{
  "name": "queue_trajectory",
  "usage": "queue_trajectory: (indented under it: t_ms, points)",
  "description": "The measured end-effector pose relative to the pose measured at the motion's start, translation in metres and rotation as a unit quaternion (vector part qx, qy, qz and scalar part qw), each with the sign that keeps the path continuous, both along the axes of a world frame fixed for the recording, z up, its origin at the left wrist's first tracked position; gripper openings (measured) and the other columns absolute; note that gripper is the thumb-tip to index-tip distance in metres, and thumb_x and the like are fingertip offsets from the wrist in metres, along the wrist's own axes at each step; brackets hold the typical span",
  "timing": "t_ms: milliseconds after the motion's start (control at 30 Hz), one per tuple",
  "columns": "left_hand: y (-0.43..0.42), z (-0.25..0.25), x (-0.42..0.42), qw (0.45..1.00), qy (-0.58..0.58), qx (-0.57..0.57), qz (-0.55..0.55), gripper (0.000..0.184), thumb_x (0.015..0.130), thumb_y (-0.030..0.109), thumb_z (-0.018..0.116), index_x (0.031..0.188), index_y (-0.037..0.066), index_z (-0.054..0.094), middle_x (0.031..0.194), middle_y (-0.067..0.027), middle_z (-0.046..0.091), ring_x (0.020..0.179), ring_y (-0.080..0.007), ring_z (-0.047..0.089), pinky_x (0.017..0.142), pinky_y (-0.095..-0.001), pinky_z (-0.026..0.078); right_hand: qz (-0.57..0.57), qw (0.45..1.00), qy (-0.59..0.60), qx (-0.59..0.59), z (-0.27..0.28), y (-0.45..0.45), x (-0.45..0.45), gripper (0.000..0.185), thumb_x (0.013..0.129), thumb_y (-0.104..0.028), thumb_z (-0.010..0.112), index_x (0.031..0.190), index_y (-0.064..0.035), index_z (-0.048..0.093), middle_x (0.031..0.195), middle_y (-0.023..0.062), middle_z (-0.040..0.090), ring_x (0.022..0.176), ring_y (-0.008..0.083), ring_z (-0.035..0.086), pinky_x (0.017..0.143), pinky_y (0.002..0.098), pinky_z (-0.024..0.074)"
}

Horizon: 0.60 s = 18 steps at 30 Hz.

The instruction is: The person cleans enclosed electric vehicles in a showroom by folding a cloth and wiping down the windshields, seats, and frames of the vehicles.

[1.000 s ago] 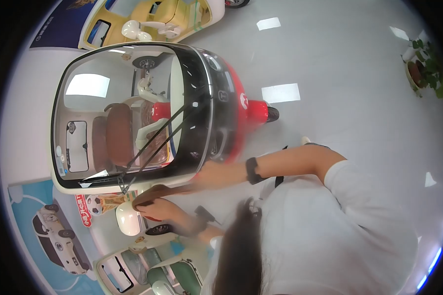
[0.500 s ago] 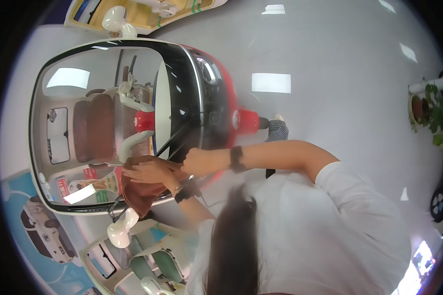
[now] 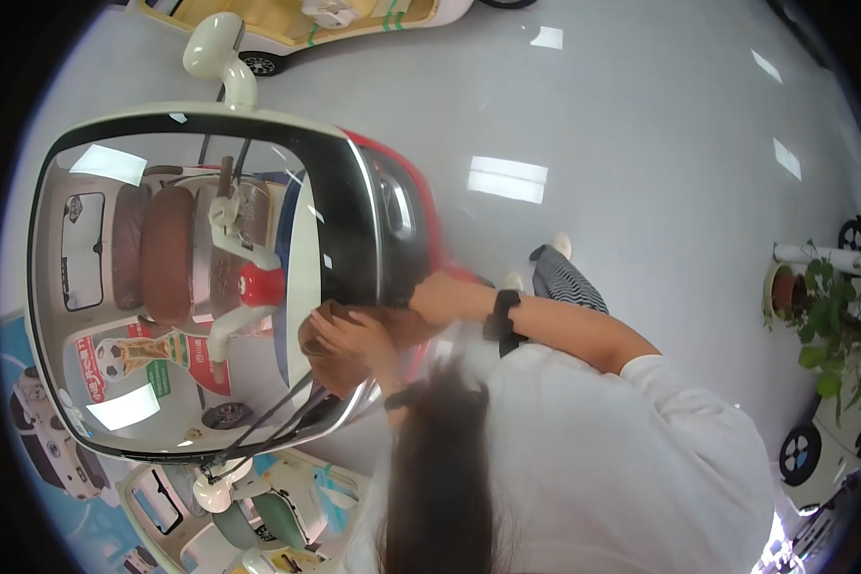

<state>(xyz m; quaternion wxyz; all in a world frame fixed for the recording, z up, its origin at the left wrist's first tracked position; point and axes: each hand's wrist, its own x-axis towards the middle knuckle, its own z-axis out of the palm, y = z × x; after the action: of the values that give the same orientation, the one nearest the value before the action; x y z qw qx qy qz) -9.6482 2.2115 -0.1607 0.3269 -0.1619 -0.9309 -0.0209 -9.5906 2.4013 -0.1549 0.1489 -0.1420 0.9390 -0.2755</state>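
Note:
A brown cloth (image 3: 333, 371) lies bunched against the lower edge of the windshield (image 3: 96, 392) of a small red, black and cream vehicle (image 3: 349, 230). My left hand (image 3: 354, 342) rests on the cloth with its fingers spread. Close beside it, my right hand (image 3: 440, 298) is closed, and the cloth's other end runs up to it; its fingertips are not clearly visible. Both wrists carry dark bands. Black wipers (image 3: 275, 414) run across the glass corner below the cloth.
The vehicle's cream mirror (image 3: 210, 46) stands out at the upper left. Another cream vehicle (image 3: 287, 521) is at the bottom, a yellow one (image 3: 421, 13) at the top. Potted plants (image 3: 827, 316) stand at the right. Striped trouser legs (image 3: 566, 279) and shoes show near the middle.
The view has shifted around the vehicle. My left hand and the cloth have moved from the mirror area onto the windshield's lower edge, with my right hand staying close.

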Motion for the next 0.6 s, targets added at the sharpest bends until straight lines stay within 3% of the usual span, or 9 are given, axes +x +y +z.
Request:
queue_trajectory:
  t_ms: [67,100,167,267,367,467,500,567,600]
  points:
    - [0.021,0.003,0.0,0.999,-0.01,0.02,0.03,0.039,0.096,0.017,0.048,0.126,-0.006,0.055,0.147,-0.0242,0.043,0.138,-0.0411,0.04,0.111,-0.0566,0.032,0.021,0.999,-0.029,-0.016,0.002,0.026,-0.008,0.021,0.078,-0.018,0.06,0.083,-0.0065,0.077,0.086,0.0169,0.073,0.082,0.0336,0.073,0.067,0.0446,0.0569]
    - [0.032,0.005,0.003,0.998,-0.012,0.024,0.055,0.038,0.096,0.016,0.048,0.126,-0.006,0.055,0.148,-0.0241,0.042,0.137,-0.0409,0.04,0.111,-0.0568,0.032,0.038,0.999,-0.002,-0.038,0.002,0.042,-0.01,0.02,0.079,-0.016,0.058,0.081,-0.0049,0.075,0.077,0.0162,0.071,0.074,0.0347,0.07,0.066,0.0449,0.0545]
    - [0.066,0.033,0.012,0.992,-0.041,0.009,0.115,0.037,0.095,0.011,0.049,0.126,-0.009,0.054,0.146,-0.0241,0.042,0.136,-0.0392,0.04,0.111,-0.054,0.032,0.054,0.998,-0.015,-0.041,-0.002,0.069,-0.017,0.022,0.078,-0.018,0.059,0.083,-0.0046,0.076,0.084,0.0164,0.073,0.08,0.0349,0.071,0.068,0.0452,0.0563]
    - [0.08,-0.008,-0.004,0.985,-0.035,0.113,0.128,0.038,0.095,0.011,0.05,0.127,-0.008,0.054,0.144,-0.0241,0.042,0.136,-0.0386,0.039,0.111,-0.0501,0.033,0.045,0.998,0.005,-0.048,0.005,0.117,-0.034,0.021,0.078,-0.017,0.06,0.082,-0.003,0.075,0.085,0.0185,0.072,0.08,0.0371,0.071,0.067,0.0463,0.0561]
    - [0.14,0.03,-0.003,0.967,-0.099,0.198,0.13,0.034,0.096,0.008,0.047,0.125,-0.008,0.054,0.145,-0.0262,0.042,0.135,-0.0401,0.04,0.113,-0.0496,0.03,0.021,0.997,0.047,-0.052,-0.009,0.172,-0.056,0.021,0.082,-0.017,0.059,0.084,-0.0021,0.073,0.078,0.021,0.069,0.074,0.04,0.068,0.064,0.0475,0.0535]
    - [0.184,0.066,0.005,0.96,-0.143,0.2,0.137,0.033,0.093,0.004,0.05,0.124,-0.007,0.056,0.141,-0.0232,0.047,0.128,-0.0403,0.046,0.108,-0.0465,0.036,-0.044,0.99,0.088,-0.104,-0.01,0.221,-0.068,0.025,0.089,-0.023,0.057,0.09,-0.002,0.072,0.074,0.0198,0.068,0.067,0.0367,0.068,0.063,0.0467,0.0532]
    - [0.175,0.03,-0.004,0.952,-0.079,0.272,0.113,0.028,0.09,0.001,0.053,0.116,-0.004,0.061,0.132,-0.0197,0.056,0.121,-0.0386,0.054,0.103,-0.0446,0.042,-0.055,0.989,0.048,-0.129,0.003,0.239,-0.071,0.025,0.09,-0.022,0.056,0.095,-0.0019,0.069,0.072,0.0196,0.067,0.064,0.0352,0.068,0.062,0.0453,0.0533]
    - [0.176,0.027,0.0,0.952,-0.097,0.272,0.099,0.022,0.089,0.001,0.054,0.109,-0.003,0.064,0.125,-0.0194,0.061,0.115,-0.0374,0.058,0.099,-0.0433,0.046,-0.079,0.98,-0.035,-0.18,0.036,0.269,-0.071,0.025,0.094,-0.021,0.052,0.105,-0.0017,0.063,0.067,0.0191,0.065,0.058,0.032,0.067,0.059,0.0425,0.0536]
    - [0.176,0.026,0.002,0.952,-0.108,0.271,0.091,0.02,0.089,0.0,0.055,0.106,-0.002,0.065,0.121,-0.0193,0.063,0.112,-0.0368,0.061,0.098,-0.0426,0.047,-0.099,0.982,-0.013,-0.163,0.019,0.278,-0.075,0.026,0.095,-0.023,0.051,0.109,-0.0021,0.06,0.069,0.0195,0.066,0.057,0.0311,0.067,0.06,0.0418,0.0541]
